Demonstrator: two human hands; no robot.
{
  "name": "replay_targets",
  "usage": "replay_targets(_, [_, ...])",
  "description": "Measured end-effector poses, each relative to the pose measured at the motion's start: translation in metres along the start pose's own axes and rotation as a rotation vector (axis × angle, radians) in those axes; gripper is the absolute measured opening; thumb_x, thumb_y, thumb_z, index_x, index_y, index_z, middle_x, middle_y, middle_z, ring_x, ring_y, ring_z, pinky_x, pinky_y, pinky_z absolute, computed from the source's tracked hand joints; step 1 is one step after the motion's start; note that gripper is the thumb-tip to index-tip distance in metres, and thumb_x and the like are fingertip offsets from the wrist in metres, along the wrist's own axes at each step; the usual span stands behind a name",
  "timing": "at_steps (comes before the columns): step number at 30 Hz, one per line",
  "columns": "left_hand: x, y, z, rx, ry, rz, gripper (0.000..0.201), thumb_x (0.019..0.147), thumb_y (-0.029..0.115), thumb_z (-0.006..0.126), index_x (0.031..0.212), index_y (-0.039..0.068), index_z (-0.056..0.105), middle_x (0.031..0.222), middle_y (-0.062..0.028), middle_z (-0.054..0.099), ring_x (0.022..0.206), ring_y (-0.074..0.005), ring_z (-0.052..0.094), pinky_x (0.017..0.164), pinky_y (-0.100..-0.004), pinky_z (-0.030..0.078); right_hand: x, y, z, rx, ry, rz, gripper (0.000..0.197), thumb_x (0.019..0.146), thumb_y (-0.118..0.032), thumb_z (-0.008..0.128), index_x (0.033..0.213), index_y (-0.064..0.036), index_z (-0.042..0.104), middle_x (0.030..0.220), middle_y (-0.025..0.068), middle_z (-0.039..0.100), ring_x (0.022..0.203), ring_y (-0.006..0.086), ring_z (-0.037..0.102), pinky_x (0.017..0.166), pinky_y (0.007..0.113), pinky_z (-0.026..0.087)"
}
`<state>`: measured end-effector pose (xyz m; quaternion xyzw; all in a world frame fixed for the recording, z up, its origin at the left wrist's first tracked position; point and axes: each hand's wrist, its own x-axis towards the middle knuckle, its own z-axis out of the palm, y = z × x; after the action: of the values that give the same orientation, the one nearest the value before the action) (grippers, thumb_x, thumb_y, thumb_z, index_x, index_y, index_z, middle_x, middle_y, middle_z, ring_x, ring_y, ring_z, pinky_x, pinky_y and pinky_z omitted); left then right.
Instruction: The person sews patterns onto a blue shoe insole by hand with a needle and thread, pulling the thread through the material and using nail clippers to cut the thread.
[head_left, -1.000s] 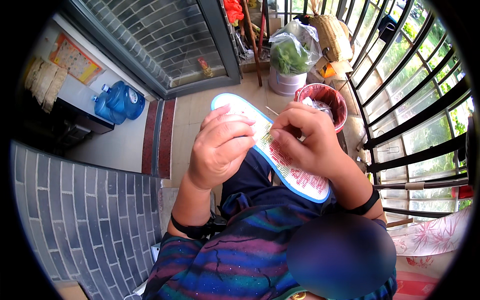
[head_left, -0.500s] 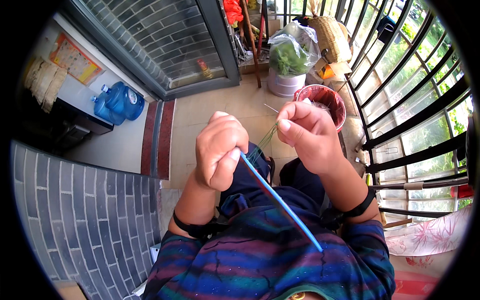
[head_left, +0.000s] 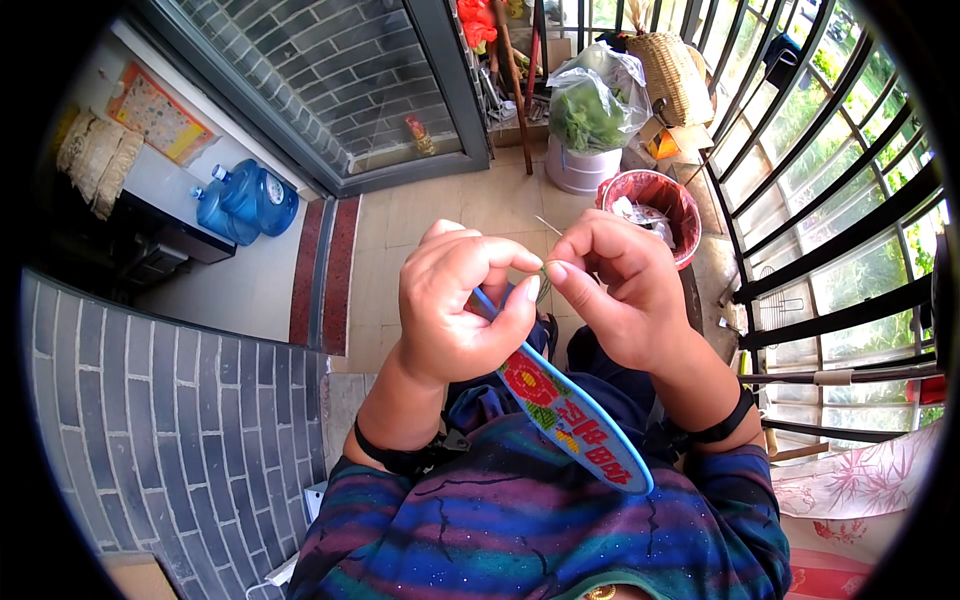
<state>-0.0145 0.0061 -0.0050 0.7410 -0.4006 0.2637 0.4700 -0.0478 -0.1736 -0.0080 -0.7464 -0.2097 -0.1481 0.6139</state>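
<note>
A long insole (head_left: 570,415) with blue edging and a stitched red, green and yellow pattern hangs slantwise in front of my shirt. My left hand (head_left: 455,305) is closed round its upper end, with thumb and forefinger reaching toward the other hand. My right hand (head_left: 630,295) pinches a green thread (head_left: 544,288) between thumb and forefinger, right beside the left fingertips. A thin needle (head_left: 546,225) pokes out up and left from the curled right forefinger. The needle's other end is hidden by the fingers.
Beyond my right hand stands a red-lined bin (head_left: 675,205) holding scraps. Behind it are a white bucket (head_left: 580,172) with bagged greens and a wicker basket (head_left: 668,80). Black railings (head_left: 830,295) run along the right, a brick wall (head_left: 180,400) on the left. Blue water bottles (head_left: 265,200) stand beyond the doorway.
The insole has turned from edge-on so its patterned face shows. My left thumb and forefinger have opened out toward the right fingertips, and the hands are closer together.
</note>
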Motion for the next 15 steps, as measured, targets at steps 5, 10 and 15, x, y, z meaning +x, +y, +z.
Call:
replay_targets(5, [0.000, 0.000, -0.001, -0.008, 0.026, -0.005, 0.020, 0.064, -0.002, 0.069, 0.080, 0.010, 0.065, 0.050, 0.0033, 0.043, 0.045, -0.0145, 0.044, 0.055, -0.0293, 0.032, 0.004, -0.006, -0.001, -0.078, -0.023, -0.097, 0.006, 0.080, -0.003, 0.066, 0.081, -0.0012, 0.061, 0.070, 0.0037, 0.051, 0.055, 0.0102, 0.048, 0.048, 0.025, 0.038])
replay_targets(10, [0.003, 0.001, -0.005, 0.044, 0.037, -0.021, 0.020, 0.063, -0.001, 0.070, 0.079, 0.010, 0.064, 0.050, 0.0034, 0.044, 0.045, -0.0141, 0.043, 0.055, -0.0286, 0.031, 0.021, -0.010, -0.005, -0.131, -0.094, -0.192, 0.006, 0.075, -0.002, 0.066, 0.077, -0.0019, 0.060, 0.067, 0.0041, 0.049, 0.052, 0.0119, 0.048, 0.047, 0.026, 0.038])
replay_targets(15, [0.013, -0.005, -0.011, 0.069, 0.077, 0.013, 0.020, 0.064, -0.003, 0.070, 0.078, 0.010, 0.063, 0.051, 0.0032, 0.044, 0.045, -0.0142, 0.043, 0.055, -0.0289, 0.032, 0.042, -0.017, -0.012, -0.020, -0.216, -0.109, 0.005, 0.078, 0.001, 0.063, 0.077, -0.0003, 0.058, 0.072, 0.0013, 0.051, 0.061, 0.0080, 0.048, 0.053, 0.023, 0.036])
